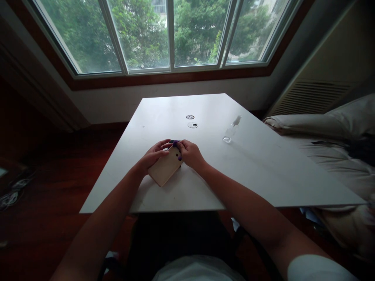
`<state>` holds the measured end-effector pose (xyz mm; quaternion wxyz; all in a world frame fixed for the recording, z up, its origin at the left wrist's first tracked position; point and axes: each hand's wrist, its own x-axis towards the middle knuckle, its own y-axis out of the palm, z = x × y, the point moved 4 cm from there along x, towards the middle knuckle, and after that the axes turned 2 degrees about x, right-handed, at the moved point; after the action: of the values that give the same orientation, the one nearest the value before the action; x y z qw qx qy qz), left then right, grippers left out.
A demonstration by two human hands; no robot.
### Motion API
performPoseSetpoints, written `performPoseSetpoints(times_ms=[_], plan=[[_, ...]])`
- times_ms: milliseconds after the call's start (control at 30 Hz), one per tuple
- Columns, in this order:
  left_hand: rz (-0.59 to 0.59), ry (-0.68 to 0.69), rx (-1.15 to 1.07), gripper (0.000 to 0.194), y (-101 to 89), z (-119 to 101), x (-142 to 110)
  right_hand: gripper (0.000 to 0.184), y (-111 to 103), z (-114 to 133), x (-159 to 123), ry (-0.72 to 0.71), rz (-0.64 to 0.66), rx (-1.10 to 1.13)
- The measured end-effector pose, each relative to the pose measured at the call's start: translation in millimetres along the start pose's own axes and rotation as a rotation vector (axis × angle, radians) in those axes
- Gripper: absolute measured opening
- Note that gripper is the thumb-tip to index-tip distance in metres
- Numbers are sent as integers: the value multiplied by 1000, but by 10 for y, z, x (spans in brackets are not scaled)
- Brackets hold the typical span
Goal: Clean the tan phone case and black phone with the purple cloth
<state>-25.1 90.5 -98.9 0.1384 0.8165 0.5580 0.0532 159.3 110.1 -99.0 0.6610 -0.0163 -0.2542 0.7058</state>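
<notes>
A phone (165,168) with a pale gold back and a dark camera lens is held tilted above the near half of the white table (205,195). My left hand (154,155) is closed around the phone's left side, thumb across the back. At its upper right corner, my right hand (190,153) pinches a small purple piece (175,144); more purple shows beside the lens. Whether this is cloth or a strap I cannot tell. A dark edge shows behind the phone's top, mostly hidden by my fingers.
A clear spray bottle (230,132) stands on the table to the right. Two round openings or discs (192,125) lie beyond my hands. Behind the table is a window (146,39); a light-coloured sofa (316,144) is at the right, and cables (10,197) lie at far left.
</notes>
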Motion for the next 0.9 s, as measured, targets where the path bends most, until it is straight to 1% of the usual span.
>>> performPoseSetpoints(times_ms=[100,167,233,333,433,500,567,633,667,700,767,867,900], plan=[[32,-50,15,62,67,-37,-68,46,-100,-11,13,26,-95,-63],[26,-52,-3,60,78,-45,-82,48,-157,-23,23,36,-154,-75],[-22,4,-13,57,55,-37,-63,50,-202,-49,39,68,-200,-41],[-101,181,103,56,17,-22,-26,52,-233,-111,69,161,-216,92],[-136,363,353,60,57,-16,-43,49,-200,-171,95,243,-172,246],[-156,432,495,65,114,2,-71,46,-148,-195,98,259,-136,293],[-138,458,519,80,178,40,-87,45,-73,-199,85,242,-91,291],[-100,483,464,101,226,80,-82,43,13,-180,57,201,-38,263],[-87,500,441,109,239,96,-72,43,55,-162,40,175,-8,251],[-84,518,434,113,243,108,-60,42,94,-141,22,148,23,244],[-92,557,464,108,233,120,-36,40,154,-95,-8,104,87,239],[-89,617,523,91,217,105,-34,38,187,-33,-29,55,175,217],[-87,613,515,88,213,98,-43,38,185,-15,-30,39,200,207]])
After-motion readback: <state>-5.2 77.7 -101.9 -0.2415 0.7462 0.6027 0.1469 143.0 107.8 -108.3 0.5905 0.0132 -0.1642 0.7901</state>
